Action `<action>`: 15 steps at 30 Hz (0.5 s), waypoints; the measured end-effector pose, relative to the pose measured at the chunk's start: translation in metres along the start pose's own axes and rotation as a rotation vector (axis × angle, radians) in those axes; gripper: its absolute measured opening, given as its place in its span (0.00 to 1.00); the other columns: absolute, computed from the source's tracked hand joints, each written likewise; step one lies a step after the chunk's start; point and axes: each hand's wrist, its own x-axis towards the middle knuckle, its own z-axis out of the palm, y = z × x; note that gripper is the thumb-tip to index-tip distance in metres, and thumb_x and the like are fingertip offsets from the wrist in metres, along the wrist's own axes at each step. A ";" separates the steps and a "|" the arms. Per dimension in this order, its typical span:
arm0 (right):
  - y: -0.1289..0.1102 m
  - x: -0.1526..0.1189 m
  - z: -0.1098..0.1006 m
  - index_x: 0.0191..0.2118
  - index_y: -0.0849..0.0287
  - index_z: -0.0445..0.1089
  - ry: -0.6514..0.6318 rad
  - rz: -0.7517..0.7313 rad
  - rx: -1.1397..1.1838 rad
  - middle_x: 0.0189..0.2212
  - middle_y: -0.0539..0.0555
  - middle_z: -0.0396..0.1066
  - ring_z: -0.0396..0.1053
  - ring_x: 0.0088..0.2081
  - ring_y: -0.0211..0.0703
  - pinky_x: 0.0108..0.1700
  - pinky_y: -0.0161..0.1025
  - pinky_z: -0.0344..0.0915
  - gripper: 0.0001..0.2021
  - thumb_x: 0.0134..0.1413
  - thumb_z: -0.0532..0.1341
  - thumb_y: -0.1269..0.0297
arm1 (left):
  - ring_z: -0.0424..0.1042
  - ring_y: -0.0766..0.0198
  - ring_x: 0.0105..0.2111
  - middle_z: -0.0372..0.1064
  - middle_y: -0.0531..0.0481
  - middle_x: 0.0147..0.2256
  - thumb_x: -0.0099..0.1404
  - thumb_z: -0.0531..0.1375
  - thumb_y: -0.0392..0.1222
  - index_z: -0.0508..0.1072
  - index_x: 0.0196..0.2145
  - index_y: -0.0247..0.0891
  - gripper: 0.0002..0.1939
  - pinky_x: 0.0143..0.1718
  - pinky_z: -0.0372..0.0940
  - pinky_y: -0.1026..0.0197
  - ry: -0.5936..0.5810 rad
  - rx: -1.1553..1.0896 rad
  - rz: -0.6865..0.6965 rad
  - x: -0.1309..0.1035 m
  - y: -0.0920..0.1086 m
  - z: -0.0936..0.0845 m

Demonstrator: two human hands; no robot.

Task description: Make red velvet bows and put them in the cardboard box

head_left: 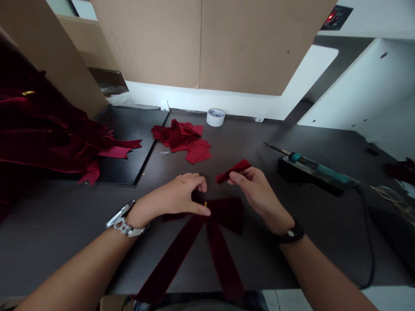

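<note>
A dark red velvet bow lies on the table with its two tails spread toward the front edge. A small yellow tie sticks up at its centre. My left hand is over the bow's left loop, mostly hiding it. Its thumb rests at the bow's centre beside the tie, while the curled fingers are apart from the thumb. To the right and a little above the bow, my right hand pinches a short red velvet ribbon piece between thumb and fingers.
Cut red ribbon pieces lie piled behind the bow, near a white tape roll. A teal-handled soldering iron lies on a black stand at right, its cord running frontward. Many finished red bows fill the left side by a black board.
</note>
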 end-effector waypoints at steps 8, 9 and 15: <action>0.003 -0.006 0.005 0.33 0.58 0.71 -0.521 0.054 -0.149 0.45 0.54 0.66 0.66 0.48 0.46 0.53 0.44 0.60 0.09 0.49 0.67 0.60 | 0.62 0.65 0.28 0.64 0.55 0.30 0.56 0.61 0.38 0.64 0.31 0.39 0.08 0.30 0.55 0.63 0.005 -0.018 0.010 0.002 0.002 0.002; 0.003 -0.005 0.005 0.33 0.58 0.71 -0.529 0.057 -0.158 0.45 0.54 0.66 0.66 0.49 0.47 0.54 0.44 0.59 0.09 0.49 0.66 0.59 | 0.61 0.66 0.27 0.63 0.56 0.28 0.56 0.60 0.38 0.62 0.31 0.39 0.07 0.29 0.54 0.64 0.013 -0.061 0.005 0.003 0.003 0.002; 0.001 -0.004 0.002 0.38 0.59 0.68 -0.521 0.089 -0.197 0.39 0.53 0.69 0.67 0.42 0.45 0.47 0.42 0.62 0.11 0.52 0.64 0.58 | 0.61 0.65 0.29 0.62 0.56 0.30 0.59 0.56 0.37 0.59 0.35 0.40 0.07 0.31 0.56 0.63 0.014 -0.165 0.025 0.003 0.006 0.002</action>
